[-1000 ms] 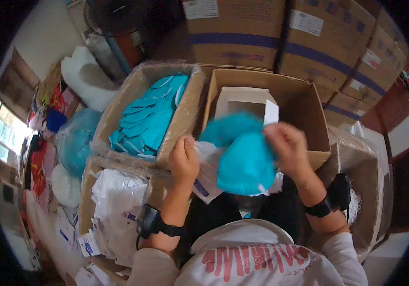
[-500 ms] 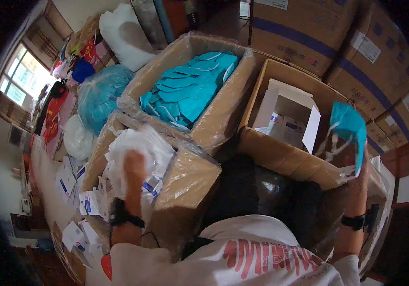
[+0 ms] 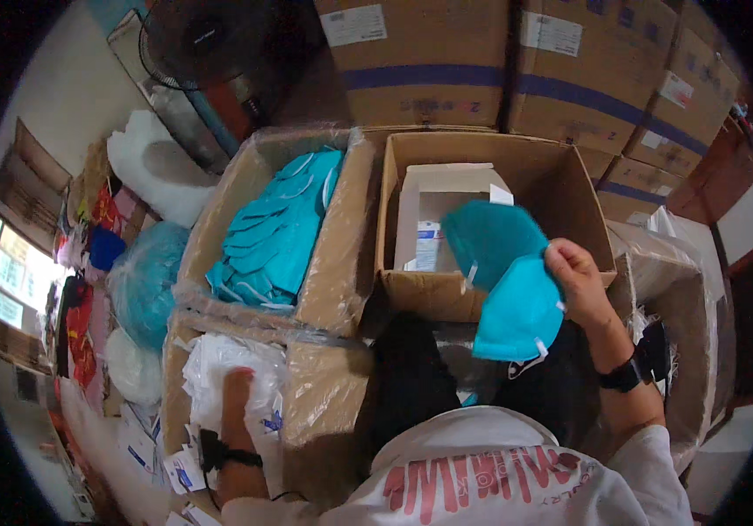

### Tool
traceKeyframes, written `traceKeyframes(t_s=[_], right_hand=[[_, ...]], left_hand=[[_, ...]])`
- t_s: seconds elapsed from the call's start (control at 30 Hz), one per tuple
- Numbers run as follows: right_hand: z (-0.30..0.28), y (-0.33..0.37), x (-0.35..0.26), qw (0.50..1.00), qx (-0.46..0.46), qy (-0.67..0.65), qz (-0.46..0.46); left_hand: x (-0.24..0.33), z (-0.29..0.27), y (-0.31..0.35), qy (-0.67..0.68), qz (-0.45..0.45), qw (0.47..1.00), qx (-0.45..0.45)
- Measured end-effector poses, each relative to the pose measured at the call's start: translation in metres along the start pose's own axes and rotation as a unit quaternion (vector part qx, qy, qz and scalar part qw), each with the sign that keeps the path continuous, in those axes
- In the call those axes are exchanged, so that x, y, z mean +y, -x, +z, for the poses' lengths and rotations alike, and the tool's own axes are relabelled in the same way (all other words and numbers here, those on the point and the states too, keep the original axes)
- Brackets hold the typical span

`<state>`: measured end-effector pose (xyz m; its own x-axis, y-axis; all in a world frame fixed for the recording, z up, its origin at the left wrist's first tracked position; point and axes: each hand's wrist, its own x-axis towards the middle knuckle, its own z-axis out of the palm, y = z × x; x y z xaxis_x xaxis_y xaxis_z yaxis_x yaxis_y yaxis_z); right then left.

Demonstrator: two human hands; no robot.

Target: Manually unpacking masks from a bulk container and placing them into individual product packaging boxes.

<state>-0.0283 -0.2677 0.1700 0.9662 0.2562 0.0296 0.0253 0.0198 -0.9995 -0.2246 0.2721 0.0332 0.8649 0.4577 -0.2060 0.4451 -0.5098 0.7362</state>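
Observation:
My right hand (image 3: 576, 279) pinches two teal face masks (image 3: 521, 309) at their right edge, one overlapping the other. White ear loops hang from them, and they are held over the near side of an open cardboard box (image 3: 481, 287). In that box stands a white carton (image 3: 423, 188) with small printed packets inside. My left hand (image 3: 237, 386) reaches into a heap of clear and white plastic bags (image 3: 205, 364) in the near-left carton. Its fingers are hidden among the plastic.
A plastic-lined carton (image 3: 328, 285) full of teal masks (image 3: 275, 232) stands behind my left hand. Large taped cartons (image 3: 429, 83) are stacked at the back. A bag of teal items (image 3: 150, 280) lies on the left. Another open carton (image 3: 688, 351) stands by my right arm.
My right hand has brought the masks leftward and inward, from the right edge of the box to its front. The view has turned right. My left hand stays among the plastic bags.

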Motion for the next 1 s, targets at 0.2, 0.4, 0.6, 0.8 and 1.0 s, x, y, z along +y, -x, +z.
traceKeyframes(t_s=[0.2,0.4,0.6,0.8,1.0], right_hand=[[0.013,0.015,-0.012,0.986,-0.169,0.013,0.002],[0.000,0.031,-0.003,0.994,-0.104,-0.011,-0.013],[-0.013,0.039,0.002,0.983,0.122,0.081,-0.107],[-0.015,0.037,0.000,0.961,0.181,0.134,-0.160],[-0.007,0.033,0.008,0.955,0.182,0.176,-0.153]], left_hand=[[0.198,0.081,-0.006,0.229,0.261,0.937,-0.037],[0.305,0.178,0.026,0.374,0.141,0.814,-0.421],[0.321,0.220,0.054,0.416,0.122,0.846,-0.310],[0.318,0.231,0.064,0.476,0.097,0.806,-0.337],[0.319,0.229,0.075,0.475,0.139,0.801,-0.336]])
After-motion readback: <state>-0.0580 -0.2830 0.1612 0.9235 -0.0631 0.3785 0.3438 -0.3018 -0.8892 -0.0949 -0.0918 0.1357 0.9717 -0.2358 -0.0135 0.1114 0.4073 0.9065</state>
